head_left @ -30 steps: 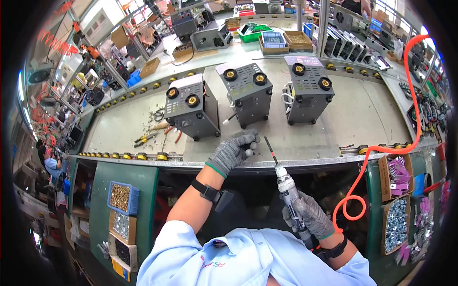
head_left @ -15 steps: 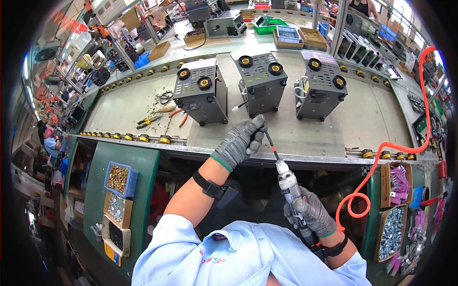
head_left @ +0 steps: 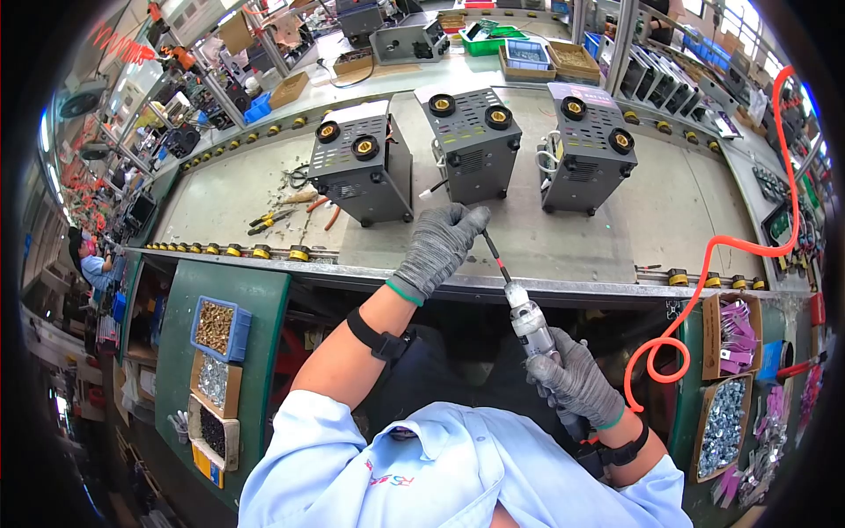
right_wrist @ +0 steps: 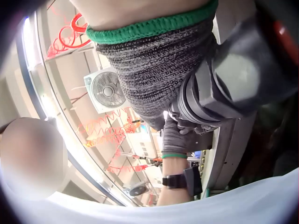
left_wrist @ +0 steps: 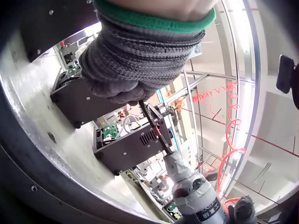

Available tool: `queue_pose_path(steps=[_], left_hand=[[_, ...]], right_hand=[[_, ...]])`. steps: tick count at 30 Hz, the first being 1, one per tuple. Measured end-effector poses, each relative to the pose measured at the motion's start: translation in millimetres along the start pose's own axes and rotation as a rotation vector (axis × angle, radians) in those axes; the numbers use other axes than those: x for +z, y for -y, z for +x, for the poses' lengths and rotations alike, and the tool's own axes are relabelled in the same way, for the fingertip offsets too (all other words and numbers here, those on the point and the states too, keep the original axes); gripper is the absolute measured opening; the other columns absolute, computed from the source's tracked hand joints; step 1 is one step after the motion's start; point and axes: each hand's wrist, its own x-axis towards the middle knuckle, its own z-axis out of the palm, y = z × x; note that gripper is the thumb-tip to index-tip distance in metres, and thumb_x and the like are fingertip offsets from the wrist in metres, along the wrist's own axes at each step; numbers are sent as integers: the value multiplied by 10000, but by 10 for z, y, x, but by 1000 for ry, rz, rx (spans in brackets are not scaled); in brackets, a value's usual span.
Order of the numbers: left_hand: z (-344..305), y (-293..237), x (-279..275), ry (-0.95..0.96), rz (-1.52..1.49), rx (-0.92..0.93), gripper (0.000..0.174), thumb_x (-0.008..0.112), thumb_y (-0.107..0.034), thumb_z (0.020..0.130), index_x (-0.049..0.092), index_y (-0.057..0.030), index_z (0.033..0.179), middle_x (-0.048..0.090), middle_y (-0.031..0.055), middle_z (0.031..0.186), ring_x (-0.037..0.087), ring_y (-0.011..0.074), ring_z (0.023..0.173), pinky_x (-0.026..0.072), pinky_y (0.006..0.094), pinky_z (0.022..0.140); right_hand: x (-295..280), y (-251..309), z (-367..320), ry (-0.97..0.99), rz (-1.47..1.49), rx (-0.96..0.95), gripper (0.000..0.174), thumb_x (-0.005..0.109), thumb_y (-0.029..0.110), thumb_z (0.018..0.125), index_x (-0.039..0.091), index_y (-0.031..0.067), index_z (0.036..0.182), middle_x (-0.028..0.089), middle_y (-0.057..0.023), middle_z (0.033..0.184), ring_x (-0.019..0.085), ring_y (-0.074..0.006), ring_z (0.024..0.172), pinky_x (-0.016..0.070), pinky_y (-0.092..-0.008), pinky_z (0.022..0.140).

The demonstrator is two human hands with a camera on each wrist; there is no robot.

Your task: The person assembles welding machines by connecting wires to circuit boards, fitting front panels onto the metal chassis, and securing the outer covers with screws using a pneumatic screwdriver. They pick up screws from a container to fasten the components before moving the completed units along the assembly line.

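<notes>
My gloved right hand [head_left: 576, 383] grips a white and grey powered screwdriver [head_left: 531, 326], its long dark bit [head_left: 495, 250] with a red band angled up and to the left. The fingers of my gloved left hand [head_left: 438, 248] pinch the bit's tip and hide it. In the left wrist view the bit [left_wrist: 156, 131] runs from those fingers down to the driver's taped nose [left_wrist: 178, 167]. Just beyond the hands stand three dark metal housings, a left one [head_left: 374, 187], a middle one [head_left: 480, 167] and a right one [head_left: 581, 167], each with two round brass-centred sockets on top.
Pliers [head_left: 267, 222] and loose scraps lie on the bench left of the housings. Bins of fasteners, among them a blue bin [head_left: 244, 339], stand at left. At right are boxes of purple-sleeved parts [head_left: 738, 334] and metal pieces [head_left: 722, 427]. An orange air hose [head_left: 704, 273] loops nearby.
My left hand has come onto the tip of the bit, which stood just apart from the fingers earlier. The right hand keeps its hold on the screwdriver. The head view has shifted slightly.
</notes>
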Motion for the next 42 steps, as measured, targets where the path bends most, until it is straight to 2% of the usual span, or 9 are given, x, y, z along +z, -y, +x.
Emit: queue_pose_path(steps=[5, 12, 15, 16, 18, 19, 21, 40, 42], left_hand=[[-35, -211, -119, 183, -393, -92, 417, 669, -424, 1000, 643, -33, 854, 504, -33, 633, 461, 43, 494, 344, 206, 424], [194, -584, -239, 143, -90, 66, 560, 588, -528, 1014, 707, 5, 892, 551, -8, 672, 499, 63, 555, 429, 232, 524], [393, -865, -467, 31, 82, 264, 569, 543, -535, 1016, 733, -11, 905, 642, 79, 718, 609, 163, 689, 518, 330, 678], [509, -981, -505, 8, 107, 298, 560, 542, -518, 1012, 728, -5, 888, 706, 120, 762, 674, 212, 761, 545, 369, 746], [985, -948, -452, -413, 851, 1080, 524, 518, -495, 1023, 721, -31, 887, 689, 160, 731, 682, 302, 701, 553, 403, 696], [1079, -1026, -395, -419, 850, 1067, 524, 518, -495, 1023, 721, -31, 887, 689, 160, 731, 682, 302, 701, 553, 403, 696], [1230, -1244, -297, -281, 885, 559, 511, 507, -500, 1009, 729, -51, 906, 717, 186, 809, 704, 365, 793, 559, 474, 743], [1547, -1048, -122, -245, 959, 574, 433, 549, -453, 982, 756, -83, 893, 724, 159, 765, 725, 326, 734, 569, 477, 695], [1544, -1035, -120, -256, 956, 582, 422, 554, -445, 978, 757, -86, 890, 722, 160, 763, 723, 328, 731, 570, 476, 694]], right_hand=[[-164, -14, -35, 302, 709, 160, 763, 731, 629, 855, 584, 22, 1294, 646, -91, 762, 606, -166, 544, 468, -256, 423], [-196, 224, 41, 226, 485, -68, 747, 696, 628, 884, 580, 12, 1292, 643, -83, 757, 609, -144, 553, 464, -261, 430], [-239, 420, 107, 84, 479, -60, 850, 733, 658, 833, 564, -33, 1299, 665, -94, 758, 619, -162, 532, 485, -262, 407], [-292, 363, 150, 100, 477, -97, 712, 646, 651, 912, 589, 28, 1251, 665, -82, 781, 631, -123, 578, 497, -225, 450], [-311, 431, 226, -8, 480, -77, 699, 629, 638, 932, 586, 24, 1263, 671, -82, 795, 633, -123, 573, 520, -228, 453], [-332, 443, 294, 2, 510, -84, 705, 625, 633, 938, 582, 19, 1280, 672, -79, 798, 635, -127, 569, 535, -231, 448], [-359, 485, 370, 5, 519, -65, 714, 628, 631, 936, 578, 13, 1290, 672, -81, 800, 636, -128, 569, 534, -232, 443], [-430, 493, 529, -42, 367, -39, 707, 616, 614, 953, 552, 1, 1299, 659, -79, 782, 619, -126, 551, 512, -232, 420], [-451, 431, 553, 122, 739, -8, 749, 585, 619, 967, 528, -29, 1338, 652, -114, 787, 622, -179, 542, 529, -261, 415]])
